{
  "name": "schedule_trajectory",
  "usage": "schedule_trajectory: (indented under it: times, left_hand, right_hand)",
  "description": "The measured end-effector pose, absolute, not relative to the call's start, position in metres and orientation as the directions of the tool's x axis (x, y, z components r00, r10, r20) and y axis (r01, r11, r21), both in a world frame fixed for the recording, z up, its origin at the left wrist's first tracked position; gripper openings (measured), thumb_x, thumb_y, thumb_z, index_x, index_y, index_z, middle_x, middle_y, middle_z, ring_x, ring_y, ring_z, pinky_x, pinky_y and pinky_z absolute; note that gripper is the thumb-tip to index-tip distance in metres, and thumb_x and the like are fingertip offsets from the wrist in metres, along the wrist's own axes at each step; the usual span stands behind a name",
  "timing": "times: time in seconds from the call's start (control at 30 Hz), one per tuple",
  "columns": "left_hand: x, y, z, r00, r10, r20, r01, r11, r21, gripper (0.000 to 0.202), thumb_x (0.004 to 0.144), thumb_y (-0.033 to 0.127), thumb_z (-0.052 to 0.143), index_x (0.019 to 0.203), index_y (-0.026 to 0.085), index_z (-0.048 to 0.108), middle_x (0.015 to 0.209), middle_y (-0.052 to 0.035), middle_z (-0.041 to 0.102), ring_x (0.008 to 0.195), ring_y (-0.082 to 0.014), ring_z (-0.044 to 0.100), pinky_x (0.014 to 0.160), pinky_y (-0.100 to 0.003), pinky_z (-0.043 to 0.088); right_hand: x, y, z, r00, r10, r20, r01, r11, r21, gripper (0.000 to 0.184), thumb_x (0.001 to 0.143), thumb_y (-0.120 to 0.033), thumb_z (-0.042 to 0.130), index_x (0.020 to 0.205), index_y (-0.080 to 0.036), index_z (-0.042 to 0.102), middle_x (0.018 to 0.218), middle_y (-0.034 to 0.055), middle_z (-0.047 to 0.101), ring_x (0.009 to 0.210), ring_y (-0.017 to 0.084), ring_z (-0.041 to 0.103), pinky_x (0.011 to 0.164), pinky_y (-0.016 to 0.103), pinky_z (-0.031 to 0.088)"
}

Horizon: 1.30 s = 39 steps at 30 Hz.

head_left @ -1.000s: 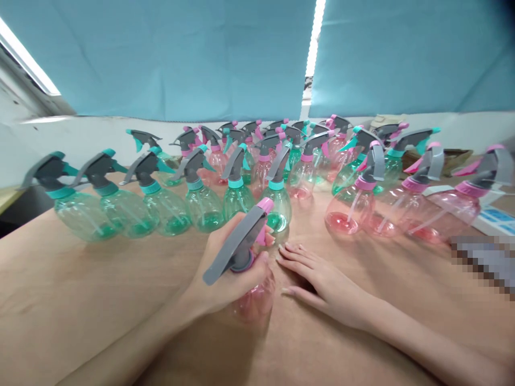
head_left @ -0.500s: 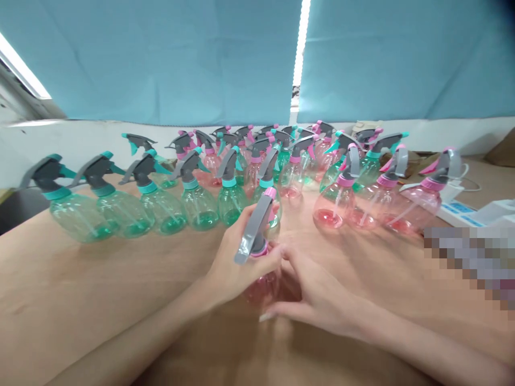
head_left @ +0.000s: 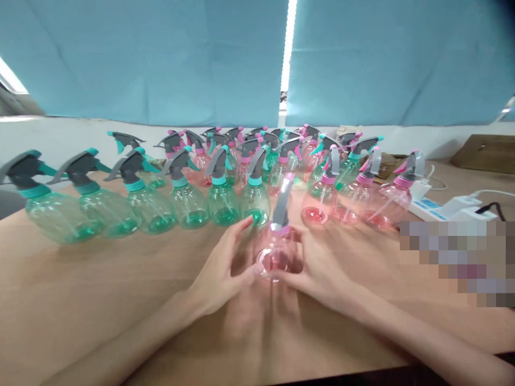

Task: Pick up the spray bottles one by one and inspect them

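Pink plastic, front and centre: one pink spray bottle (head_left: 277,249) at the near middle of the table (head_left: 161,284), roughly upright, grey trigger head on top, pink tip facing the far side. Can't tell if its base sits fully on the wood.

Right hand (head_left: 324,273) has it: fingers curled round the bottle's R side, thumb across the low near side, so that's a grip. Left hand (head_left: 217,276) is on the other flank, fingers spread w/ a clear gap btwn index and plastic; thumb tip's right at the body, contact hard to call.

Just beyond, L side: row of six green bottles (head_left: 223,209), teal collars, grey heads, a bit of deeper green at each base. Over on the R, three pink bottles (head_left: 352,201) in line, pink collars. Behind both, a mixed cluster (head_left: 282,171), pink & green, packed tight, too many overlaps to count.

Far R: white power strip (head_left: 430,208) w/ white adapters (head_left: 462,206) and cables; brown bag-like item (head_left: 483,154) past it. Blurred-out patch (head_left: 454,257) nearer, contents n/a. Teal curtain (head_left: 161,64) hangs across the far side, bright slit btwn its halves.
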State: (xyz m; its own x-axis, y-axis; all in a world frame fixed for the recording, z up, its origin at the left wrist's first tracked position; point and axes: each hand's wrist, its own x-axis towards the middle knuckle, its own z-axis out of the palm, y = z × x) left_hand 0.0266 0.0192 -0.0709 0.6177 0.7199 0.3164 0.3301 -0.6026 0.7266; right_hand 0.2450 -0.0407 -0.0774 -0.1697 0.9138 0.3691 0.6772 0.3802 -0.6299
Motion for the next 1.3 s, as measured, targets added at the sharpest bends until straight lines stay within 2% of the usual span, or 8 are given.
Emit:
schedule_trajectory:
  times: [0.07,0.13,0.27,0.47,0.73,1.0,1.3]
  left_hand:
    - [0.013,0.020,-0.082,0.661,0.721,0.209,0.525,-0.643,0.558,0.065,0.092,0.042,0.054,0.148,0.023,0.024,0.154,-0.0147,0.037,0.141,-0.0311,0.038,0.114,-0.053,0.036]
    - [0.005,0.021,-0.087,0.677,0.720,0.151,0.587,-0.652,0.479,0.058,0.090,0.037,0.057,0.143,0.022,0.037,0.150,-0.0150,0.043,0.138,-0.0334,0.042,0.111,-0.055,0.040]
    - [0.005,0.022,-0.087,0.721,0.687,0.094,0.608,-0.692,0.390,0.052,0.090,0.035,0.056,0.138,0.016,0.049,0.150,-0.0174,0.045,0.140,-0.0363,0.039,0.112,-0.059,0.035]
    - [0.011,0.022,-0.086,0.775,0.632,0.022,0.602,-0.748,0.280,0.054,0.095,0.043,0.048,0.140,0.013,0.050,0.155,-0.0192,0.038,0.145,-0.0355,0.030,0.118,-0.060,0.024]
    - [0.014,0.025,-0.088,0.819,0.574,-0.011,0.559,-0.792,0.245,0.061,0.096,0.047,0.045,0.146,0.012,0.042,0.157,-0.0199,0.033,0.147,-0.0355,0.025,0.118,-0.061,0.022]
    - [0.019,0.025,-0.091,0.832,0.555,0.004,0.536,-0.805,0.255,0.062,0.095,0.047,0.048,0.145,0.011,0.043,0.157,-0.0210,0.031,0.147,-0.0373,0.025,0.119,-0.061,0.020]
    - [0.018,0.024,-0.092,0.837,0.547,0.001,0.528,-0.810,0.255,0.063,0.096,0.049,0.047,0.146,0.010,0.042,0.157,-0.0212,0.032,0.147,-0.0369,0.025,0.118,-0.060,0.022]
  right_hand:
    - [0.265,-0.033,-0.086,0.019,0.935,0.353,0.702,0.239,-0.670,0.070,0.078,-0.060,0.069,0.131,-0.021,0.046,0.120,0.0138,0.063,0.106,0.035,0.064,0.086,0.050,0.054]
    - [0.284,-0.023,-0.091,0.066,0.939,0.337,0.731,0.184,-0.657,0.074,0.077,-0.060,0.069,0.132,-0.017,0.045,0.122,0.0167,0.062,0.105,0.036,0.063,0.085,0.052,0.053]
    - [0.303,-0.003,-0.090,0.073,0.909,0.410,0.831,0.172,-0.529,0.079,0.078,-0.059,0.068,0.139,-0.016,0.042,0.128,0.0199,0.057,0.115,0.039,0.057,0.091,0.054,0.050]
    - [0.294,0.019,-0.086,0.103,0.887,0.450,0.890,0.120,-0.440,0.084,0.079,-0.055,0.065,0.143,-0.007,0.037,0.132,0.0262,0.055,0.123,0.043,0.052,0.099,0.061,0.044]
    - [0.287,0.032,-0.084,0.084,0.853,0.516,0.918,0.134,-0.372,0.076,0.083,-0.040,0.062,0.145,-0.007,0.035,0.134,0.0262,0.054,0.127,0.041,0.049,0.104,0.059,0.041]
    - [0.279,0.039,-0.084,0.098,0.828,0.553,0.932,0.118,-0.342,0.071,0.087,-0.041,0.058,0.146,-0.009,0.035,0.126,0.0242,0.059,0.120,0.041,0.055,0.099,0.060,0.044]
    - [0.278,0.034,-0.084,0.118,0.820,0.559,0.907,0.140,-0.397,0.077,0.086,-0.039,0.061,0.150,-0.010,0.030,0.146,0.0255,0.046,0.133,0.042,0.046,0.104,0.061,0.039]
